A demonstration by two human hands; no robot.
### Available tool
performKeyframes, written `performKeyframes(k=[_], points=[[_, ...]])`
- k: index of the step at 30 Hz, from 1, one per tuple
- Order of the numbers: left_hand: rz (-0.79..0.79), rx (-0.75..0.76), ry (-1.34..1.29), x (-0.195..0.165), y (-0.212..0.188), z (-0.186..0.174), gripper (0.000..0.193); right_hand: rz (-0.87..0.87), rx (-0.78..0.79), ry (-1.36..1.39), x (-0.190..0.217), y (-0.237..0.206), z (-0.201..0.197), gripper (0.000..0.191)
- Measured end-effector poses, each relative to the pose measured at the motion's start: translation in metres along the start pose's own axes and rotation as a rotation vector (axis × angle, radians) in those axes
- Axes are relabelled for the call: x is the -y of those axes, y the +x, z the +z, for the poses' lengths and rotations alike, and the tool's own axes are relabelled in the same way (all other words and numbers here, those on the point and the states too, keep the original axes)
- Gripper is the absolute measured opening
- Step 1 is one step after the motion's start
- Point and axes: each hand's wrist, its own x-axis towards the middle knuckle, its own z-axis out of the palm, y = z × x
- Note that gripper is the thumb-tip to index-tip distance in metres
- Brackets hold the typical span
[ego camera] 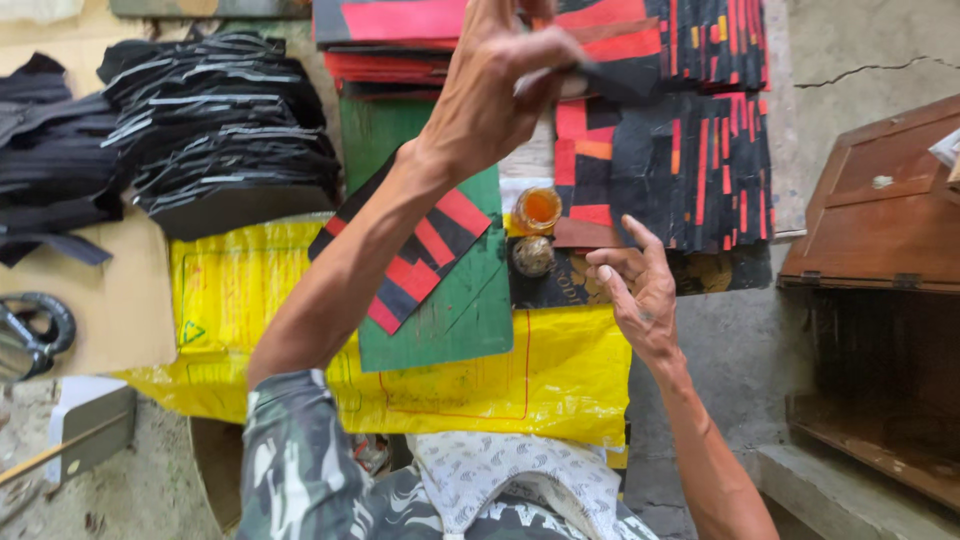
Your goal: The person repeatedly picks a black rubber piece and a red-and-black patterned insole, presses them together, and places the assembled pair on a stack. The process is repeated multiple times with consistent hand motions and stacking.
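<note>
My left hand (500, 90) is raised over the far side of the work area, its fingers pinched on a black flat piece (612, 76) above the stacks of red-and-black patchwork pieces (690, 170). My right hand (638, 288) hovers lower with its fingers apart and nothing in it. It is just right of a small jar of orange liquid (538, 208) and a round grubby lid (533, 256). A red-and-black striped piece (420, 255) lies on a green board (455, 315), under my left forearm.
A yellow sack (560, 380) covers the surface beneath the board. Piles of black cut pieces (230, 130) sit at the far left, with metal scissors (30, 335) on cardboard at the left edge. A brown wooden box (880, 200) stands at the right on concrete.
</note>
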Motion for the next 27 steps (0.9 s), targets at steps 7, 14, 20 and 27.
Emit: performKeyframes(k=[7, 14, 20, 27], points=[[-0.619, -0.277, -0.645, 0.076, 0.035, 0.137, 0.025, 0.024, -0.051, 0.023, 0.001, -0.005, -0.012, 0.064], [-0.738, -0.270, -0.928, 0.119, 0.024, 0.207, 0.063, 0.085, -0.094, 0.005, -0.002, -0.010, -0.021, 0.061], [-0.795, -0.168, -0.822, 0.122, 0.017, 0.230, 0.075, 0.131, -0.105, 0.012, -0.007, -0.007, -0.021, 0.060], [-0.819, -0.196, -0.898, 0.128, 0.015, 0.253, 0.074, 0.150, -0.097, 0.027, -0.017, 0.002, -0.026, 0.060]])
